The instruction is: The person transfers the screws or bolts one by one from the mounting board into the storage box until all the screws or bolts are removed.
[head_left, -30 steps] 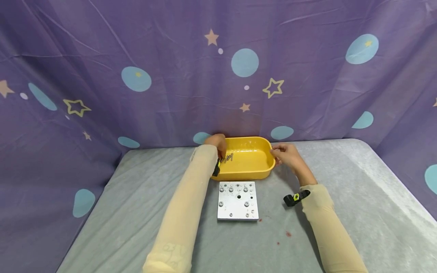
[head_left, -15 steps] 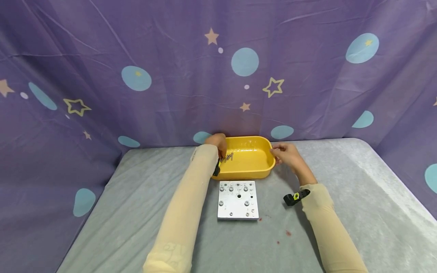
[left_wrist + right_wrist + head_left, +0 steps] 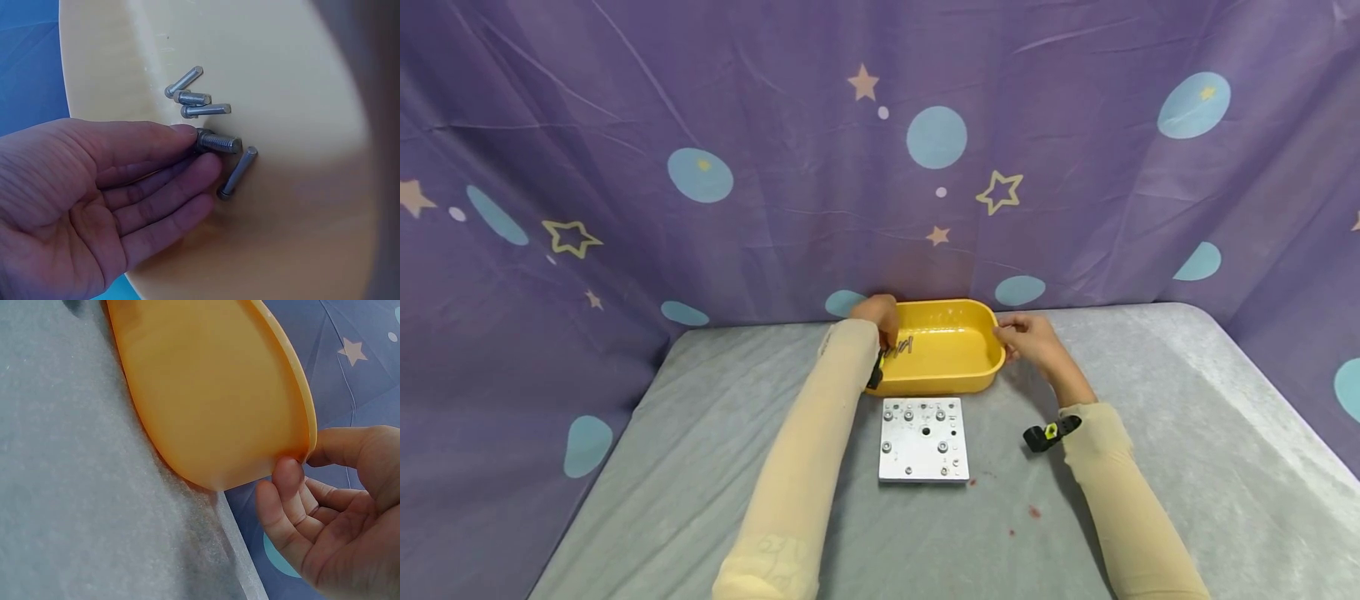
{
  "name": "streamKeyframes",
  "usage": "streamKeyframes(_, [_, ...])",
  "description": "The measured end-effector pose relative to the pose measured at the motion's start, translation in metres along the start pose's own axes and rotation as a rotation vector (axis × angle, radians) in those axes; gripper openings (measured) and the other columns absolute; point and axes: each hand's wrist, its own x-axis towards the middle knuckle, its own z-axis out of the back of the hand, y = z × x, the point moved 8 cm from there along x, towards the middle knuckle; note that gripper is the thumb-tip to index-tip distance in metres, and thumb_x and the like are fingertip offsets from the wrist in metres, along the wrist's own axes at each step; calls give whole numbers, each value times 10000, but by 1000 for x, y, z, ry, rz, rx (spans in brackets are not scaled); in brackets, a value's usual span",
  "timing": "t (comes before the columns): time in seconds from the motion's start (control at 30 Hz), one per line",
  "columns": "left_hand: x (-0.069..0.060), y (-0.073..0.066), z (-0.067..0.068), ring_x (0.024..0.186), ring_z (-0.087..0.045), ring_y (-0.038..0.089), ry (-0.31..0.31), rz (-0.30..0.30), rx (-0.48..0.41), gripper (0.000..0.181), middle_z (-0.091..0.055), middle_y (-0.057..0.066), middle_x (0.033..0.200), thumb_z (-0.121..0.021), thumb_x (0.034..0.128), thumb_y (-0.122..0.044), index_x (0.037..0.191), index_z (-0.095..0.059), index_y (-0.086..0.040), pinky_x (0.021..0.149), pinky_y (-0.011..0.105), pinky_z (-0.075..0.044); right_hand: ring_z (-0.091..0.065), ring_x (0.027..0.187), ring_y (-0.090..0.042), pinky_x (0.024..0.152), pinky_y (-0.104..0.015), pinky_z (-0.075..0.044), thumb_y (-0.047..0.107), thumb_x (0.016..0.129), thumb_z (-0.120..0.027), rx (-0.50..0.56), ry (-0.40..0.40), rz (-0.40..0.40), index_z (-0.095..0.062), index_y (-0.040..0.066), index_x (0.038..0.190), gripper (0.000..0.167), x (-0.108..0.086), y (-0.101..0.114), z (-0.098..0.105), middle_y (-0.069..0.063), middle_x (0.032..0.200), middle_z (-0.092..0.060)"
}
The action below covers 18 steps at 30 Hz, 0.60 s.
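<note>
So there's a yellow tray at the far edge of the tabletop, right up near the purple curtain, and both hands are on the job. The left hand is down in the left end of the tray, and its grip is pinching a thick bolt around the head, so the threaded end sticks out past the fingertips. Four loose bolts lie on the tray floor right by it: three bunched close together, and another off by itself just beside the held one.

The right hand is over at the right end of the tray. Its grip is pinching the rim between thumb and finger, with the other fingers off the outside of the wall.

On the near side of the tray, just beside it, a squarish silver metal plate lies flat. It's got a bunch of bolt heads showing on top, plus a dark hole right of the middle. Nearer and to the right of that, a few red marks show on the grey cover. Both arms are in cream sleeves, and there's a small black gadget strapped at the right wrist.
</note>
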Motion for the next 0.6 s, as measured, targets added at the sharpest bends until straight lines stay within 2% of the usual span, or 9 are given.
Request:
streamKeyframes(0.17, [0, 2, 1, 521, -630, 122, -20, -10, -28, 256, -727, 108, 722, -742, 875, -25, 1094, -663, 80, 586, 236, -552, -599, 702, -89, 691, -325, -606, 166, 1023, -580, 1, -14, 28, -558, -135, 1338, 436, 8, -11, 0, -167, 988, -656])
streamKeyframes(0.33, [-3, 4, 1, 530, -643, 131, -19, -10, -42, 228, -751, 139, 763, -730, 878, -21, 1074, -678, 83, 593, 245, -561, -596, 690, -91, 660, -298, -592, 173, 1021, -585, -5, -20, 46, -569, -136, 1318, 429, 8, -13, 0, -145, 941, -650])
streamKeyframes(0.47, [-7, 5, 1, 595, -694, 164, -10, -9, -52, 220, -777, 175, 864, -710, 887, -25, 1076, -692, 84, 587, 243, -556, -595, 688, -82, 680, -324, -603, 166, 1024, -577, -9, -15, 36, -562, -141, 1318, 426, 7, -12, 0, -134, 936, -650])
streamKeyframes(0.6, [-9, 6, 2, 634, -734, 199, -9, 5, -67, 266, -778, 192, 906, -631, 909, -29, 1147, -634, 89, 521, 231, -508, -600, 692, -95, 718, -376, -615, 136, 1027, -562, -9, -2, 10, -545, -158, 1328, 422, 5, -8, -1, -178, 968, -652])
